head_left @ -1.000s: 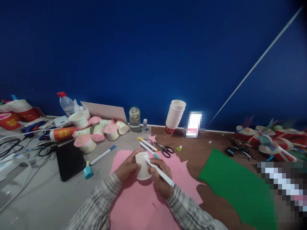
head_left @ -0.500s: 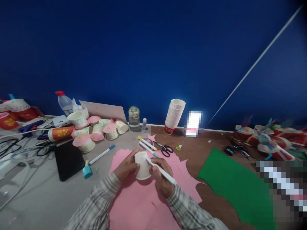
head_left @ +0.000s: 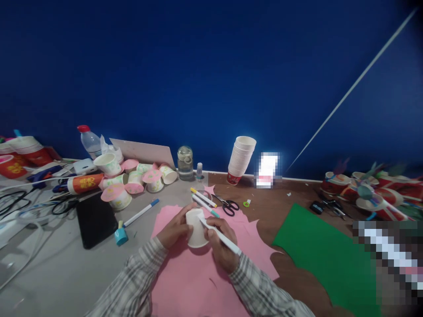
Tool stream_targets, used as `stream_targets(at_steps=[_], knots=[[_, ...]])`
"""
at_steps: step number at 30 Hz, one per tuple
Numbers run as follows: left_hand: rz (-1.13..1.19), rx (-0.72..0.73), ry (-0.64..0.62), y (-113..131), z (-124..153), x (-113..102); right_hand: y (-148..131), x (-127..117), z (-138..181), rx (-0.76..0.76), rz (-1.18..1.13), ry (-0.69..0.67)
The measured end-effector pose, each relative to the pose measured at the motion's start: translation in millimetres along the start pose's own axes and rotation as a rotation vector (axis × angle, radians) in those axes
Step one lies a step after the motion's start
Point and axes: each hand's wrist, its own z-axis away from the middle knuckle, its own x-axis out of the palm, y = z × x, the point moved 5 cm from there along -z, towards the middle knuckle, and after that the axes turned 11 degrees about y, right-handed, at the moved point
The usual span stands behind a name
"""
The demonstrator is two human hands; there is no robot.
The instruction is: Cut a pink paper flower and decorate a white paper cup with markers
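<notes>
Head view shows the left hand (head_left: 174,231) wrapped around a white paper cup (head_left: 196,228) that stands upside down on the pink paper sheet (head_left: 194,281), its fingers clenched on the cup's side wall. The right hand (head_left: 222,246) grips a white marker (head_left: 219,235) in a writing hold, its fingers pinched on the barrel; the tip meets the cup's wall on the side facing the right hand, just across from the left fingers.

The step in hand looks like drawing on the cup's wall. To do it well, I judge the left fingers should hold the cup firm without squeezing, since thin paper walls dent and throw a line off. Turning the cup slowly under a nearly fixed tip would likely give a cleaner mark than dragging the marker round the curve. Resting the heel of the right hand on the pink sheet would steady the stroke.

Just beyond the fingers lie two more markers (head_left: 203,198) and black scissors (head_left: 228,205) on the bench (head_left: 49,264). Farther off beyond them stands a leaning stack of cups (head_left: 242,159). Left of the left fingers lie a blue-capped marker (head_left: 141,213) and a cluster of decorated cups (head_left: 132,178); right of the right fingers spreads a green sheet (head_left: 317,255).
</notes>
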Motion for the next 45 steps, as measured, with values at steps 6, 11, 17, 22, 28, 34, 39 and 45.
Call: stream_targets(at_steps=[6, 11, 17, 22, 28, 34, 39, 45], knots=[[0.022, -0.026, -0.027, 1.5, 1.4, 1.2, 1.2, 0.0, -2.1, 0.056, -0.065, 0.015], [0.092, -0.051, -0.045, 2.0, 1.7, 1.0, 2.5, -0.6, -3.1, 0.079, -0.077, 0.050], [0.087, -0.047, -0.073, 3.1, 1.3, -0.4, 1.0, -1.8, -5.0, 0.079, -0.067, 0.065], [0.093, -0.038, -0.089, 3.9, 0.8, -1.7, 1.6, -1.3, -4.9, 0.081, -0.078, 0.054], [0.122, -0.033, -0.081, 7.5, 1.2, 0.1, -2.1, -4.4, -0.9, 0.065, -0.073, 0.053], [0.123, -0.041, -0.079, 7.3, 1.6, 1.7, -3.9, -1.6, 5.9, -0.054, -0.033, -0.016], [0.114, -0.042, -0.070, 5.4, 1.7, 2.1, -5.8, 3.7, 6.1, -0.135, -0.050, -0.075], [0.119, -0.053, -0.068, 5.9, 1.9, 3.1, -8.6, 2.9, 4.4, -0.133, -0.033, -0.057]])
